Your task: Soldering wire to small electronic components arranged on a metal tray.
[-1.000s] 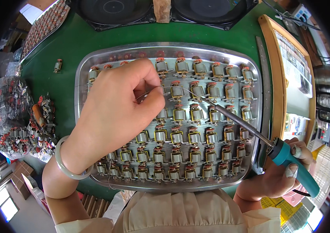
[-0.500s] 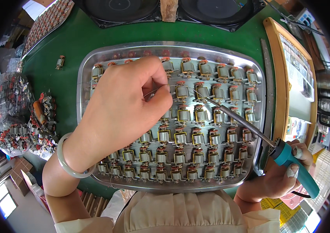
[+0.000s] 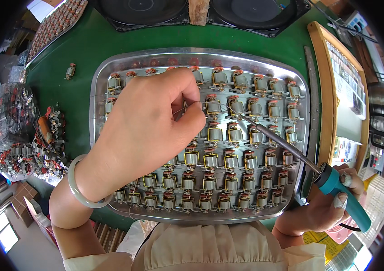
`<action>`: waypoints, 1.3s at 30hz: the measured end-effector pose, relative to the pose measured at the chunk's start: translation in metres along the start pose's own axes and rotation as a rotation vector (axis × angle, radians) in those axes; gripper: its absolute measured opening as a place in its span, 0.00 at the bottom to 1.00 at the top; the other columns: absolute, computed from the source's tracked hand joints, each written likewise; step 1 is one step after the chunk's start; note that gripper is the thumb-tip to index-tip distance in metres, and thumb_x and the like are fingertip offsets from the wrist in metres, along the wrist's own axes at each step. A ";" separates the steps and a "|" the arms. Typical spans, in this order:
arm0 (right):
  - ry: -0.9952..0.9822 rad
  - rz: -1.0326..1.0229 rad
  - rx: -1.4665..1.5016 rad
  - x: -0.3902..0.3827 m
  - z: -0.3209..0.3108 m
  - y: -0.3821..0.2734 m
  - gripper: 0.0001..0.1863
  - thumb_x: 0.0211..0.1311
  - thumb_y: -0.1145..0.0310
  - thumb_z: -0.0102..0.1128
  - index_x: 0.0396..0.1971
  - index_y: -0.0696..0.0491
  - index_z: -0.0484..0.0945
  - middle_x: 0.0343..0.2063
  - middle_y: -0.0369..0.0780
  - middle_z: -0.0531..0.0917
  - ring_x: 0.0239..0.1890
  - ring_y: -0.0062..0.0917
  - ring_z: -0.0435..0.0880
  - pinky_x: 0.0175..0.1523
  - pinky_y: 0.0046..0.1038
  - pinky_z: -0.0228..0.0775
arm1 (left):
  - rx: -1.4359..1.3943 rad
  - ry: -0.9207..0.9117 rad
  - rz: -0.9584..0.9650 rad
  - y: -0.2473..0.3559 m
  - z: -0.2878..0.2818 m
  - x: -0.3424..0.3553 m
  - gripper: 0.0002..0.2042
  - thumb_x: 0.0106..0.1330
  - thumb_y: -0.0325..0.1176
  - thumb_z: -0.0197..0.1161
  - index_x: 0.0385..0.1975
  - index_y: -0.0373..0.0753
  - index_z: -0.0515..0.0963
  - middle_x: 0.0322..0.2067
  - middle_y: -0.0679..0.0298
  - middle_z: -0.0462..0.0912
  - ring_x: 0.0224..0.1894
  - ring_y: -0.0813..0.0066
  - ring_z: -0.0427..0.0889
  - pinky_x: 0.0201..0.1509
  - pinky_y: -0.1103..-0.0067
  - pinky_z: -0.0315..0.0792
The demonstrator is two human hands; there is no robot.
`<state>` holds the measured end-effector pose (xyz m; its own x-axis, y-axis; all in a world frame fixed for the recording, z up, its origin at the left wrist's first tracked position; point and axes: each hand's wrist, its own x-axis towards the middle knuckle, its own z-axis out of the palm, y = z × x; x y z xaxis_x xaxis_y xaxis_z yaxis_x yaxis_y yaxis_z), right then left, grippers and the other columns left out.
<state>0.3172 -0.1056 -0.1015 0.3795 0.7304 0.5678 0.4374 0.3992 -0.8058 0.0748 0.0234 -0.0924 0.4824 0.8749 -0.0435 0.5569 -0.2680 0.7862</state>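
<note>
A steel tray [image 3: 99, 86] holds rows of small metal parts [image 3: 215, 133] with silver drum bodies, reddish ends and, on many, yellow-edged frames. My left hand [image 3: 149, 124] reaches over the tray's upper middle, thumb and forefinger pinching a thin wire [image 3: 180, 110], likely solder. The hand hides several parts beneath it. In my right hand [image 3: 323, 212], beyond the tray's lower right edge, is the teal handle of a soldering iron [image 3: 287, 145]. The iron's shaft slants up and left over the tray, with its thin tip at a part in the second row. Whether they touch is hard to tell.
Left on the green table [image 3: 79, 49] lie a loose part [image 3: 70, 71] and a clear plastic bag [image 3: 9, 108] beside piled parts. Another loaded tray [image 3: 56, 29] stands far left. Black speaker-like units [image 3: 142, 11] sit at the back, a wooden frame [image 3: 327, 90] at right.
My left hand has shifted slightly to the right and down, still pinching the wire. The soldering iron and my right hand have hardly moved.
</note>
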 end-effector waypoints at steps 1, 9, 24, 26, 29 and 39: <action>0.010 0.003 -0.001 0.000 0.001 0.000 0.17 0.45 0.62 0.52 0.28 0.62 0.66 0.22 0.41 0.67 0.22 0.24 0.64 0.29 0.23 0.56 | 0.002 0.006 0.009 0.000 0.000 0.000 0.04 0.49 0.23 0.53 0.17 0.36 0.65 0.09 0.74 0.59 0.13 0.91 0.53 0.16 0.88 0.47; 0.007 0.021 0.026 0.000 -0.001 -0.003 0.17 0.46 0.62 0.52 0.28 0.61 0.67 0.23 0.42 0.68 0.23 0.25 0.66 0.27 0.22 0.57 | -0.005 0.009 -0.030 0.002 -0.002 -0.001 0.04 0.49 0.23 0.53 0.17 0.36 0.65 0.09 0.74 0.59 0.13 0.90 0.54 0.16 0.87 0.47; 0.021 0.044 0.038 -0.002 -0.001 -0.003 0.17 0.46 0.62 0.52 0.29 0.62 0.66 0.23 0.41 0.67 0.23 0.25 0.65 0.28 0.23 0.57 | -0.002 0.021 -0.030 0.003 -0.004 -0.002 0.04 0.49 0.23 0.53 0.17 0.36 0.66 0.09 0.75 0.59 0.13 0.92 0.54 0.16 0.89 0.47; 0.048 0.058 0.043 -0.002 -0.002 -0.003 0.17 0.47 0.62 0.52 0.29 0.62 0.66 0.22 0.41 0.67 0.23 0.25 0.64 0.28 0.22 0.57 | -0.039 0.024 -0.064 0.003 -0.006 -0.002 0.04 0.50 0.22 0.53 0.17 0.36 0.66 0.10 0.75 0.59 0.14 0.93 0.53 0.16 0.89 0.47; 0.144 0.047 0.062 -0.002 0.003 -0.014 0.17 0.48 0.60 0.52 0.28 0.60 0.66 0.21 0.40 0.66 0.21 0.23 0.63 0.26 0.22 0.56 | -0.015 0.072 -0.094 0.002 -0.017 -0.010 0.04 0.50 0.22 0.53 0.17 0.36 0.66 0.10 0.76 0.59 0.14 0.93 0.53 0.16 0.89 0.46; 0.047 0.093 -0.081 -0.003 0.033 -0.019 0.21 0.46 0.52 0.55 0.24 0.56 0.65 0.18 0.36 0.65 0.19 0.20 0.61 0.24 0.20 0.53 | 0.017 0.047 -0.086 -0.009 -0.021 -0.016 0.04 0.48 0.23 0.53 0.17 0.36 0.66 0.09 0.75 0.57 0.13 0.92 0.52 0.16 0.88 0.45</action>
<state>0.2810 -0.0971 -0.0938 0.4582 0.7350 0.4998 0.4620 0.2835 -0.8404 0.0483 0.0205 -0.0855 0.4006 0.9126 -0.0812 0.6064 -0.1977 0.7702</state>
